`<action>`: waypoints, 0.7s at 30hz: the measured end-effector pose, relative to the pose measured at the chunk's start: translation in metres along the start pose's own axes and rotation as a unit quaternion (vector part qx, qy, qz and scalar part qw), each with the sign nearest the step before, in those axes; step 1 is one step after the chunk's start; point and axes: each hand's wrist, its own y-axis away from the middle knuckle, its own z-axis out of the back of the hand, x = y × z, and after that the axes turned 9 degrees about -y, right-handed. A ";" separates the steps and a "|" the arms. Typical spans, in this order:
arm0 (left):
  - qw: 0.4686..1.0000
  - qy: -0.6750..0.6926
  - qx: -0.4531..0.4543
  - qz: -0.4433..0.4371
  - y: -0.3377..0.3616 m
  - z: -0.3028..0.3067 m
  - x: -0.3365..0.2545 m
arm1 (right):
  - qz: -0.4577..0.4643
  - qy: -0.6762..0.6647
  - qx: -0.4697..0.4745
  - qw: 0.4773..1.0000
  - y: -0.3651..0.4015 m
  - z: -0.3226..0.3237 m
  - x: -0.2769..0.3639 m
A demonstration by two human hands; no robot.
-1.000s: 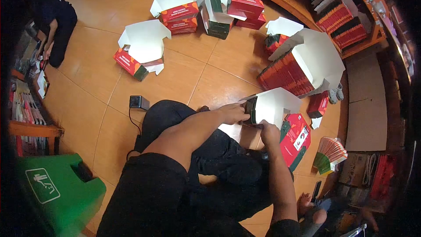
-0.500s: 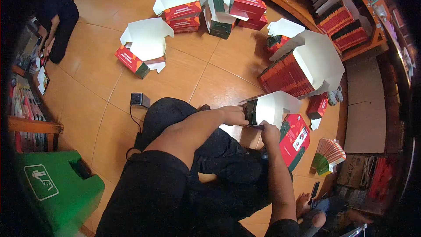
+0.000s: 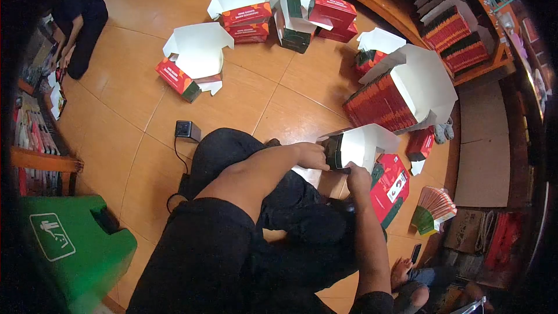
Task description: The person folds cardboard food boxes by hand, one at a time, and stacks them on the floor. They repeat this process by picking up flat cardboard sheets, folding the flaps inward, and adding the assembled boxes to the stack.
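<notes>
An open cardboard box [image 3: 356, 146], white inside with dark green on its side, stands before my folded legs. My left hand [image 3: 312, 156] has its fingers closed on the box's left side, by the dark green panel. At the near edge my right hand [image 3: 358, 179] pinches the board, its thumb on top. Both hands hide part of the box's front. Beside my right hand lies a flat red and green carton [image 3: 390, 185] with a white label.
Open red boxes [image 3: 247, 14] stand across the tiled floor. A large box [image 3: 381, 102] packed with red cartons is ahead right. At left are a green bin [image 3: 75, 250] and a small black cube [image 3: 186, 131] with a cord. Another person [image 3: 81, 23] crouches far left; someone's hand [image 3: 401, 270] holds a phone.
My hands stay on the box, with only slight finger movement at its near edge. The whole view has shifted a little.
</notes>
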 end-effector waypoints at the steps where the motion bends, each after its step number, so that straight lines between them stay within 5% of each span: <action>1: 1.000 0.000 0.001 0.005 0.000 0.000 0.000 | 0.008 0.001 -0.004 1.000 0.000 -0.001 0.000; 9: 0.996 0.067 0.012 0.064 0.001 0.010 -0.001 | 0.012 0.023 0.010 1.000 -0.002 -0.005 -0.004; 21: 1.000 -0.004 0.012 -0.002 -0.002 -0.004 -0.003 | 0.004 0.014 0.026 1.000 -0.002 -0.005 -0.001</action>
